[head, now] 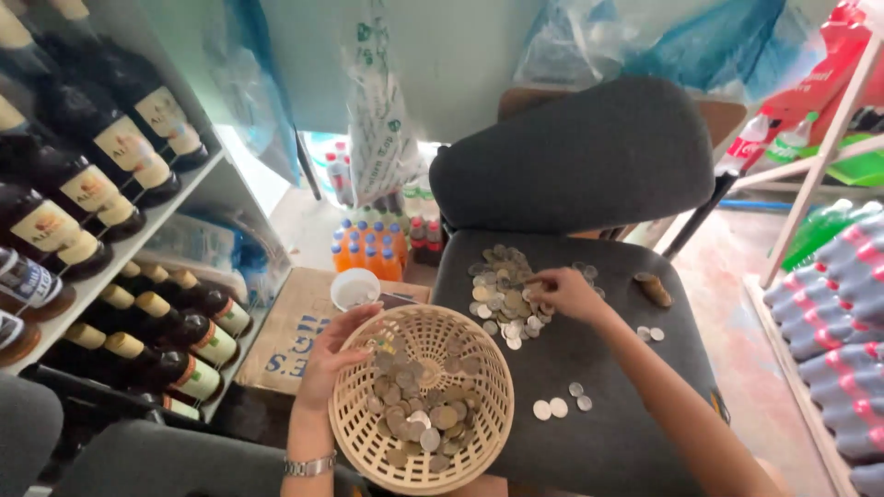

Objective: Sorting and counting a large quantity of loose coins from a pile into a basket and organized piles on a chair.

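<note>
My left hand (333,354) grips the left rim of a round woven basket (488,382) holding several coins. The basket hangs over the front of a dark grey chair seat (608,433). My right hand (564,293) reaches onto a loose pile of coins (502,290) on the seat, with its fingertips pinched on the pile's right edge. A short stack of coins (656,290) lies to the right of that hand. A few single coins (559,406) lie near the seat's middle.
Shelves of dark bottles (110,184) stand to the left. A cardboard box (295,322) with a small white cup (354,288) sits beside the chair. Orange drink bottles (368,248) stand on the floor behind. A rack of wrapped bottles (843,322) lines the right side.
</note>
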